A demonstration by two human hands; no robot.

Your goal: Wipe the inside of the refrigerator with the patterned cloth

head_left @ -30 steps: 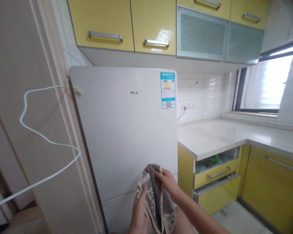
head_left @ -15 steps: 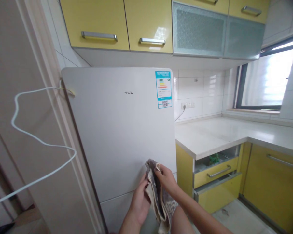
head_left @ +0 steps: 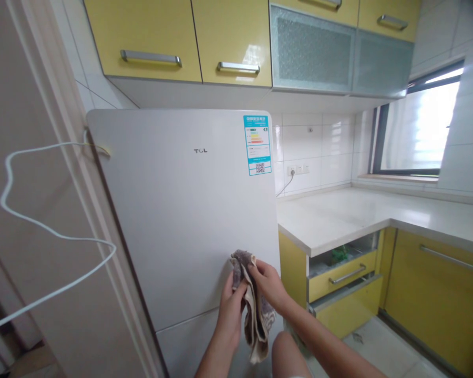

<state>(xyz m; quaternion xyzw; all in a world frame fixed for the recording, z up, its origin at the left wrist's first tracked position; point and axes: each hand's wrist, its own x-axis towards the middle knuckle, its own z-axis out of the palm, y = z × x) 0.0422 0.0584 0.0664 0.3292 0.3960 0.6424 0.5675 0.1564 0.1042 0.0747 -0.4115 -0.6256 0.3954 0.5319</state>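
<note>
A grey and beige patterned cloth hangs in loose folds between my two hands, in front of the refrigerator. On its left edge, my left hand pinches the upper part between thumb and fingers. From the other side my right hand grips the cloth near its top. The bunched top of the cloth is close to the refrigerator's upper door; whether it touches the door I cannot tell. My right fingertips are partly hidden in the folds.
A white cable loops across the left side. Right of the refrigerator, a white countertop tops yellow cabinets, with a partly open drawer below. Yellow wall cabinets hang above. My knee shows at the bottom.
The view has shifted slightly to the right. My left hand has moved up along the cloth, taking it closer to the top, and the cloth now hangs more gathered.
</note>
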